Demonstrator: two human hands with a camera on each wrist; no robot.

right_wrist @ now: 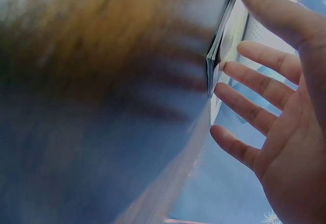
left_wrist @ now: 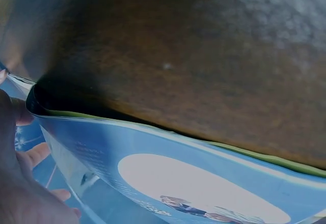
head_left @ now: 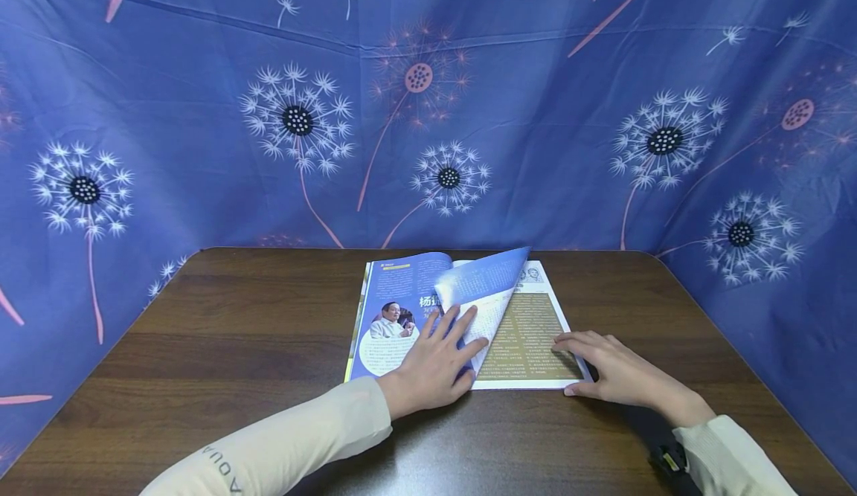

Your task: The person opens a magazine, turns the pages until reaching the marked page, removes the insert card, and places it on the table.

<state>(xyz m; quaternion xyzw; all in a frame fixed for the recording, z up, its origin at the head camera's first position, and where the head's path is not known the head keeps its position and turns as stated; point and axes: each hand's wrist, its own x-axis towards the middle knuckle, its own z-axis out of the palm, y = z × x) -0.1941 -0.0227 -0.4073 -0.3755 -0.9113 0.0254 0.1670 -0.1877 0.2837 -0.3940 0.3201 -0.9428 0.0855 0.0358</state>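
- The open magazine (head_left: 522, 347) lies flat on the worktop (head_left: 234, 317), near its far edge and about midway across, with the patterned curtain (head_left: 522, 109) behind.
- One loose leaf (head_left: 482, 288) stands curled between the blue left page (head_left: 402, 280) and the right page (head_left: 535, 325), its far corner raised.
- The left hand (head_left: 435, 362) reaches across the middle fold, fingers spread wide and fairly straight against the leaf.
- The right hand (head_left: 619, 369) is at the near right corner, fingers apart and gripping nothing I can make out; the tips meet the edge or sit just beside it, and I cannot tell how firmly.
- The leaf could crease or tear near the fold if the left hand presses down while it is bent on the slant.
- It could also spring back to the right if that hand lifts too soon, and the whole magazine might slide if the push is hard and the right side is poorly held.
- The printing reads upright for the person, so the page tops point toward the curtain; the fold runs away from the person, and the spread's long axis runs left to right.
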